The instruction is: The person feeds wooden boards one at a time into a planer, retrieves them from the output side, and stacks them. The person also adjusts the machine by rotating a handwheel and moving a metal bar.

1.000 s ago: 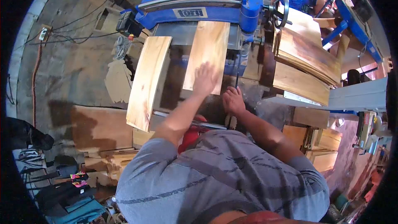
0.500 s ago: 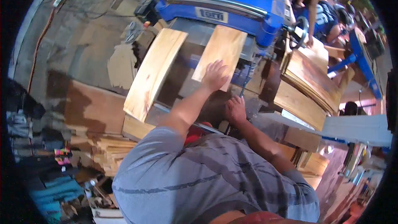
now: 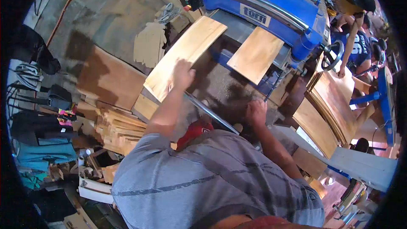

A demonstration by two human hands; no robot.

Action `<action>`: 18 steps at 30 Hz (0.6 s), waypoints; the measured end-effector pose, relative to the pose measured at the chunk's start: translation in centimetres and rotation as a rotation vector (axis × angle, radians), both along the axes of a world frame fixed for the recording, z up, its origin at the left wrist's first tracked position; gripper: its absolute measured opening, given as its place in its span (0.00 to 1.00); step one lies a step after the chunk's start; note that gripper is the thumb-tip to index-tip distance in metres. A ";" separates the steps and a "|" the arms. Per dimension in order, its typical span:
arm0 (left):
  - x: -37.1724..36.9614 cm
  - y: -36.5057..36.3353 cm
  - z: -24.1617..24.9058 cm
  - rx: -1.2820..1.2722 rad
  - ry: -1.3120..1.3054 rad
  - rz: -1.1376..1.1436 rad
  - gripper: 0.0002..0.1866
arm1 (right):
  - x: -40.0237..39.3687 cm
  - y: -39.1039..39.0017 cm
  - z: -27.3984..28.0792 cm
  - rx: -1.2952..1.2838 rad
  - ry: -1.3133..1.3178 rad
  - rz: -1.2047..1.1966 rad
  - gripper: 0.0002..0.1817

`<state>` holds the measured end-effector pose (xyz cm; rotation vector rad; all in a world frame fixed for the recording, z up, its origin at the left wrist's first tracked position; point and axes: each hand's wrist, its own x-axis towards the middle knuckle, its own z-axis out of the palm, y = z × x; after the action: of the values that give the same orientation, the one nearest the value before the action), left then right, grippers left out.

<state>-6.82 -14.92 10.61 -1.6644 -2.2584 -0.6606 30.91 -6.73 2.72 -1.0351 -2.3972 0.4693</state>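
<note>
My left hand (image 3: 183, 75) is over the lower right edge of a long pale wooden board (image 3: 193, 46). Its fingers look laid on the wood, thumb apart. Beside that board, a shorter wooden board (image 3: 256, 55) has its far end at the mouth of the blue planer (image 3: 263, 0), marked "torq". My right hand (image 3: 257, 112) is closed by my waist, at the lower end of a thin dark rod (image 3: 274, 86) that slants down from the machine. Most of that grip is hidden by the fingers.
A handwheel (image 3: 333, 55) juts from the planer's right side. Stacked boards (image 3: 326, 106) stand to the right, with people (image 3: 354, 29) behind them. Wood strips (image 3: 118, 127) lie at lower left. A metal bar (image 3: 212, 112) crosses in front of my body.
My left hand has left the shorter board and come over to the longer board on the left. The view has turned, shifting the machine rightward. My right hand stays by the rod's end.
</note>
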 end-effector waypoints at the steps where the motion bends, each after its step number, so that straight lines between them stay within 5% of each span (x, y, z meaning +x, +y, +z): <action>1: -3.2 -1.8 -0.8 -0.065 0.103 0.123 0.13 | 0.0 0.0 -0.3 -0.037 0.015 0.001 0.07; 5: -7.6 -6.9 2.0 -0.324 -0.040 0.547 0.25 | -0.1 0.1 -0.9 -0.084 -0.027 -0.022 0.08; 11: -15.6 -7.3 -1.7 -0.304 -0.281 0.497 0.35 | -1.2 -0.9 2.7 -0.077 -0.105 -0.081 0.08; 13: -14.6 -6.2 1.7 -0.503 -0.393 0.446 0.38 | -2.9 -1.4 2.3 -0.040 -0.200 -0.151 0.09; 15: -14.9 -6.6 0.0 -0.376 -0.269 0.418 0.38 | -5.9 -2.1 3.2 -0.100 -0.129 -0.244 0.10; 18: -15.7 -7.2 -0.7 -0.195 -0.244 0.346 0.33 | -13.0 -3.4 4.1 -0.248 0.001 -0.060 0.13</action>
<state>-22.54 -22.15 9.86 -1.2724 -2.7741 -0.6004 17.88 -10.13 6.84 -1.2072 -2.3412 0.7605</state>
